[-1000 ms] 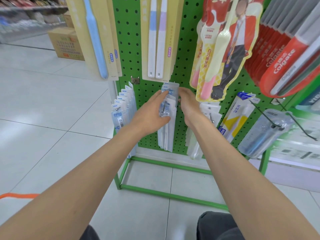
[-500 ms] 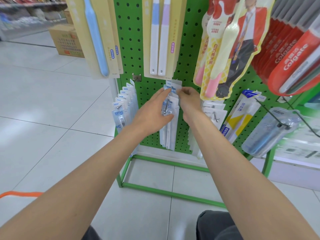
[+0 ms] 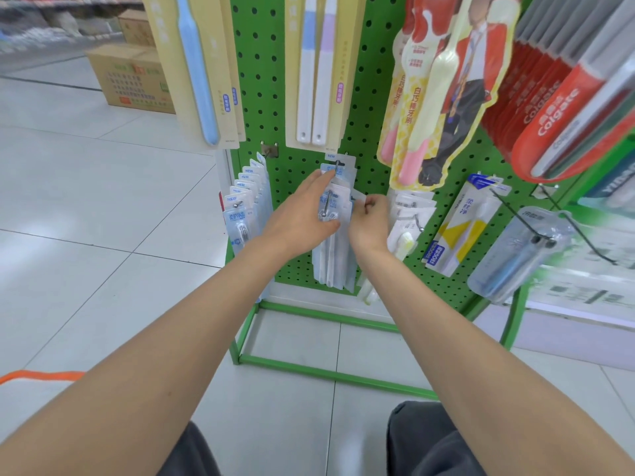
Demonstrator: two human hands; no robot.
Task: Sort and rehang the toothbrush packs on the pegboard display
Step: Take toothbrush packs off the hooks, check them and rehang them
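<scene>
1. While the left hand [image 3: 302,214] lies flat over the front of the packs [image 3: 331,266], its fingers run straight up the green pegboard [image 3: 261,97]: relaxed, pressing, gripping nothing
2. Over to the right hand [image 3: 369,221], and it's curled in tight just beside the left, thumb and fingers pinching the top edge of a pack [image 3: 358,197]
3. That pack sits at the right edge of the bunch, just beside the hook [image 3: 329,202]; whether its hole is on the hook, I can't tell
4. The bunch itself hangs mid-board in the bottom row, its lower ends dangling below both wrists
5. Left of the action, a fan of blue-and-white side packs [image 3: 245,207] hangs on its own peg, apart from both hands
6. On the right, a yellow pack [image 3: 457,231] hangs tilted, with a clear pack [image 3: 515,259] on a long wire hook, and red Colgate packs [image 3: 549,108] up above
7. A cardboard box [image 3: 134,77] stands on the tiles behind, and an orange strap [image 3: 41,375] lies at the bottom left
</scene>
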